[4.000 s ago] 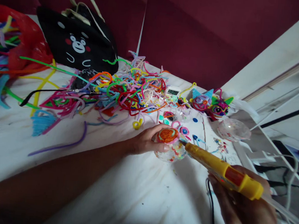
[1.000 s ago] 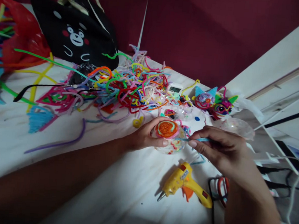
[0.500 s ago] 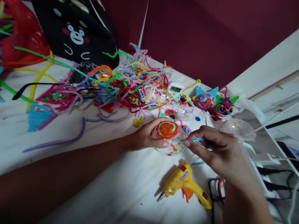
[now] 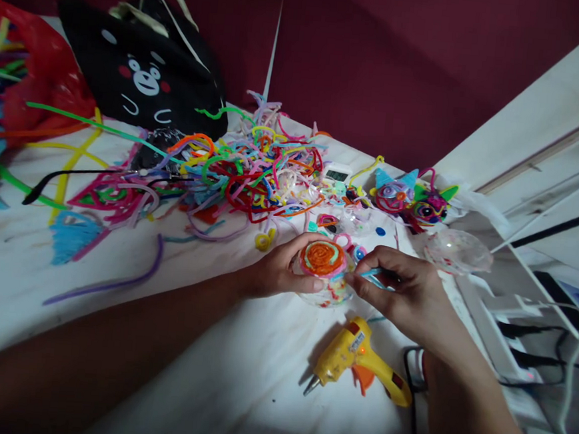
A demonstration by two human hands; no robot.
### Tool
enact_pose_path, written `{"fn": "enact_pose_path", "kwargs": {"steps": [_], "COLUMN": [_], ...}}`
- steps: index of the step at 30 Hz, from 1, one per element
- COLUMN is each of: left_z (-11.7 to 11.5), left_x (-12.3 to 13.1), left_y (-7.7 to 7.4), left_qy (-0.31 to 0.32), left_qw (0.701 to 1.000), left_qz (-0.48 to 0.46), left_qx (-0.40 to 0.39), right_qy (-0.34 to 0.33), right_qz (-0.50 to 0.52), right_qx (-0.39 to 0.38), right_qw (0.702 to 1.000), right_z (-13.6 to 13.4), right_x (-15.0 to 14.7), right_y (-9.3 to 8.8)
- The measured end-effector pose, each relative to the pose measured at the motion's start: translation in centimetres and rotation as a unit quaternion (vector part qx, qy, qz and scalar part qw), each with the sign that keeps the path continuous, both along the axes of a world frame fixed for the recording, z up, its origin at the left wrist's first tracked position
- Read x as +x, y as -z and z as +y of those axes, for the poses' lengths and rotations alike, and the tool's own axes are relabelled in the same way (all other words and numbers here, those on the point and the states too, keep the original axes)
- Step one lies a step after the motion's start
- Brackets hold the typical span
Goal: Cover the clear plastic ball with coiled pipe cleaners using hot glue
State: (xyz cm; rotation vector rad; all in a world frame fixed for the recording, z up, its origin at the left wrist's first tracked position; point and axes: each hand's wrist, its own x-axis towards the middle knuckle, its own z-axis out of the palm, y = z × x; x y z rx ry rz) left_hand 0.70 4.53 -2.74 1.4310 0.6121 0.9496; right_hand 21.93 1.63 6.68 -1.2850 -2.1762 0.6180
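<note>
My left hand (image 4: pixel 279 266) is wrapped round a clear ball (image 4: pixel 325 281) topped with an orange, green and pink spiral of pipe cleaner (image 4: pixel 323 257). It holds the ball against the white table (image 4: pixel 237 373). My right hand (image 4: pixel 398 292) pinches a light blue pipe cleaner (image 4: pixel 372 274) and presses its end against the ball's right side. A yellow glue gun (image 4: pixel 356 359) lies on the table just below both hands, nozzle pointing lower left.
A tangled heap of coloured pipe cleaners (image 4: pixel 243 170) covers the table's middle. Two finished decorated balls with ears (image 4: pixel 411 200) and a clear half-ball (image 4: pixel 457 251) sit at right. A black bear-face bag (image 4: pixel 144 78) and a red bag (image 4: pixel 34 83) stand at back left.
Four seconds ago my right hand held the glue gun at the ball. It now lies on the table, and the hand has brought the blue pipe cleaner closer against the ball.
</note>
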Motion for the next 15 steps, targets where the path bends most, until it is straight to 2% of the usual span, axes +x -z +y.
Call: {"fn": "enact_pose_path", "kwargs": {"steps": [9,15], "left_z": [0.2,0.4], "left_x": [-0.2,-0.3], "left_y": [0.1,0.1], "left_qy": [0.017,0.015], "left_qw": [1.000,0.999], "left_qz": [0.006,0.024], "left_qx": [-0.016,-0.023], "right_qy": [0.034,0.052], "right_qz": [0.025,0.000], "right_qx": [-0.060,-0.059], "right_qw": [0.997,0.997], "right_z": [0.1,0.0], "right_x": [-0.5,-0.6], "right_y": [0.9,1.1]}}
